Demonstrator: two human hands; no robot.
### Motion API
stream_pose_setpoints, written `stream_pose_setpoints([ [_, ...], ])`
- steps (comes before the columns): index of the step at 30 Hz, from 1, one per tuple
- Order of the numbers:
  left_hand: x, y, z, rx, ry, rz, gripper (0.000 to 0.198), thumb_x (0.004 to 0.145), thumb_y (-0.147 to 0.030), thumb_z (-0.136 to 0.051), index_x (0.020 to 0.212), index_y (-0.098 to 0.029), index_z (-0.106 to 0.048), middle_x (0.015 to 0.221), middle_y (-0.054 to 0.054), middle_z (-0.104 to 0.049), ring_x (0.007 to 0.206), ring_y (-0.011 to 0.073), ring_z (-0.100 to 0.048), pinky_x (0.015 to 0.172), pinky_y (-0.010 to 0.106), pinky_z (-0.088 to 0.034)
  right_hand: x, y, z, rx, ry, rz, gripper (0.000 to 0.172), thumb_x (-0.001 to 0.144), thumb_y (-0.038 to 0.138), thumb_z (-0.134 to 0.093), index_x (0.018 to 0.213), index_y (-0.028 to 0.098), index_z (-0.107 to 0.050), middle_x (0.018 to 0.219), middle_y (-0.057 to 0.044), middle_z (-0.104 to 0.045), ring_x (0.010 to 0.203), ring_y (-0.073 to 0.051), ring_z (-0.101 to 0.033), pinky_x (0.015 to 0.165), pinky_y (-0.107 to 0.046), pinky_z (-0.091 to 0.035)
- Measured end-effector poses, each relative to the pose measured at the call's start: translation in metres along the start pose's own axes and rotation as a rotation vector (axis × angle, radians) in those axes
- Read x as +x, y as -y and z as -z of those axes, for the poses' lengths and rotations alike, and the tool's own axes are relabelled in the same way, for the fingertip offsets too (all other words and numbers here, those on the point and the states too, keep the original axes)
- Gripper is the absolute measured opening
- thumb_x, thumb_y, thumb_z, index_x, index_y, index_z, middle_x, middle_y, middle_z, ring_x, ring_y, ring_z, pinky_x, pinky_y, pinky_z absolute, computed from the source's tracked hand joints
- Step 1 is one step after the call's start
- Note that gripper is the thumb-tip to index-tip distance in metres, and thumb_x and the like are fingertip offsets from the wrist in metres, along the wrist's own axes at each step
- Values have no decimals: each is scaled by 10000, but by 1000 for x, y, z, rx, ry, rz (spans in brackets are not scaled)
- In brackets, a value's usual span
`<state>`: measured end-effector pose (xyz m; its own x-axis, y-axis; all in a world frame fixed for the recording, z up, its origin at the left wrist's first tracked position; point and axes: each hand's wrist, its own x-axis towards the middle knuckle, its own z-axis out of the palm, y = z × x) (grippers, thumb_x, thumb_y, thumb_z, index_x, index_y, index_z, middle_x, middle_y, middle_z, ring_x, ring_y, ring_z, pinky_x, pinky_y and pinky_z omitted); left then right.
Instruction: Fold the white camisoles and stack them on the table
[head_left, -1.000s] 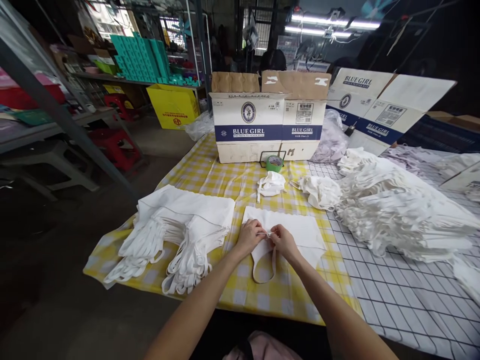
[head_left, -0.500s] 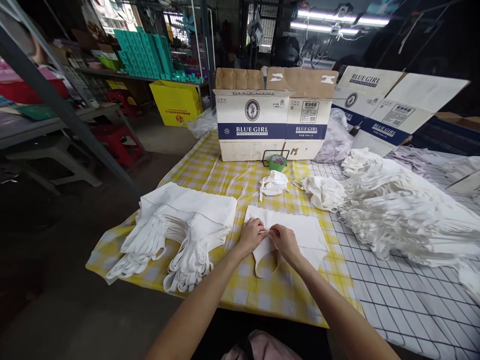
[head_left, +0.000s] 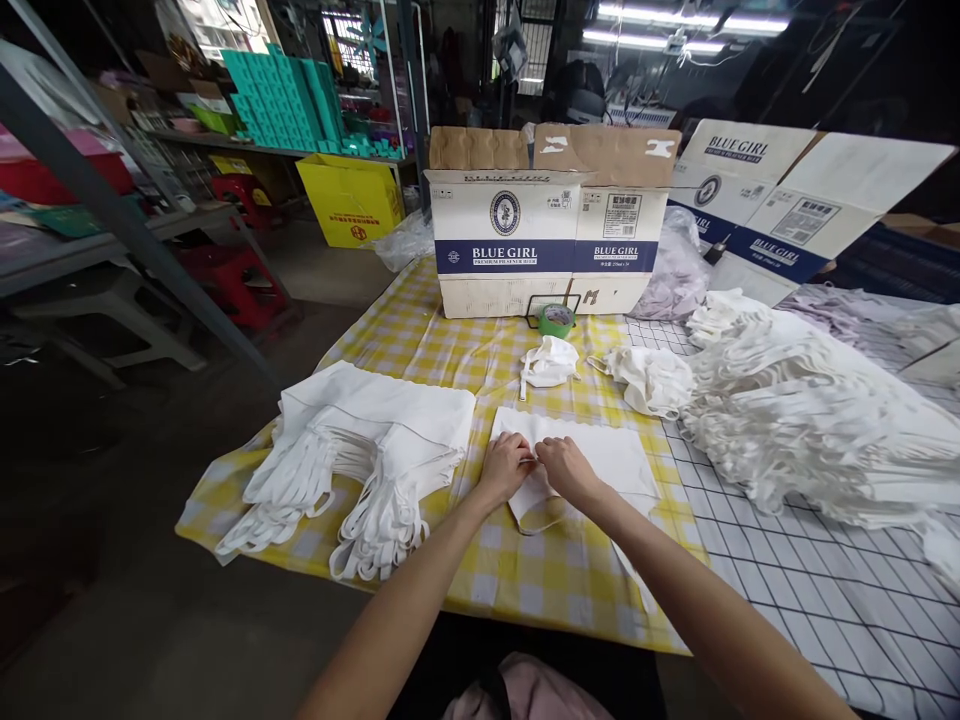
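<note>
A white garment with thin straps lies flat on the yellow checked cloth. My left hand is closed on the garment near its left part, fingers pinching the fabric. Right beside it, my right hand has its fingers curled on the same fabric, the fingertips of both hands almost touching. A strap loop hangs below the hands, and another strap trails under my right forearm. To the left rests a stack of similar white garments, its straps bunched toward the front edge.
Behind the hands are a small white bundle, a crumpled white piece and green tape. A cardboard box stands at the back. A large white garment pile fills the right side.
The lower strap loop has been drawn up toward the hands. My right hand has turned flatter and shifted slightly left, and a strap now shows under my right forearm. The view has shifted slightly.
</note>
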<state>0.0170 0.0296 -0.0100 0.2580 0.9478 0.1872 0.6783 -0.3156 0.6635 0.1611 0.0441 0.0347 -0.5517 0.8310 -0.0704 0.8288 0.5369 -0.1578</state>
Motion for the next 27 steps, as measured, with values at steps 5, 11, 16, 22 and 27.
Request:
stream_pose_setpoints([
  [5,-1,-1,0,-17,-13,0,95,756,-197,-587,721,-213,-673,839,16,-604,914,188,-472,832,340,-349,2,9,9,-36,63,40,211,815,45,-415,801,117,-613,845,-157,-639,806,-237,-587,749,-321,-333],
  [11,-1,0,0,-42,-25,11,123,773,-207,-566,722,-206,-679,836,24,-607,913,188,-476,850,346,-354,0,2,10,28,78,-22,146,729,21,-507,687,125,-600,768,-142,-649,723,-222,-599,690,-300,-351],
  [16,1,0,1,-78,-16,27,140,763,-284,-589,699,-197,-679,837,32,-612,909,201,-493,866,353,-364,-18,-14,24,205,-21,-148,166,831,146,-401,789,160,-561,702,-65,-630,634,-167,-569,564,-246,-354],
  [22,-6,-8,19,-176,4,-1,293,803,-214,-499,1074,-223,-608,1041,34,-601,989,178,-522,907,322,-397,-67,-10,61,1169,-117,-179,221,856,358,-420,921,172,-518,655,-9,-589,626,-147,-546,615,-266,-415],
  [27,-37,-17,33,-328,188,-73,321,843,-321,-487,1140,-244,-580,1165,38,-583,1105,187,-490,982,333,-350,-95,-5,97,1315,-284,-170,259,864,434,-413,932,210,-522,742,-51,-629,814,-214,-588,786,-371,-433],
])
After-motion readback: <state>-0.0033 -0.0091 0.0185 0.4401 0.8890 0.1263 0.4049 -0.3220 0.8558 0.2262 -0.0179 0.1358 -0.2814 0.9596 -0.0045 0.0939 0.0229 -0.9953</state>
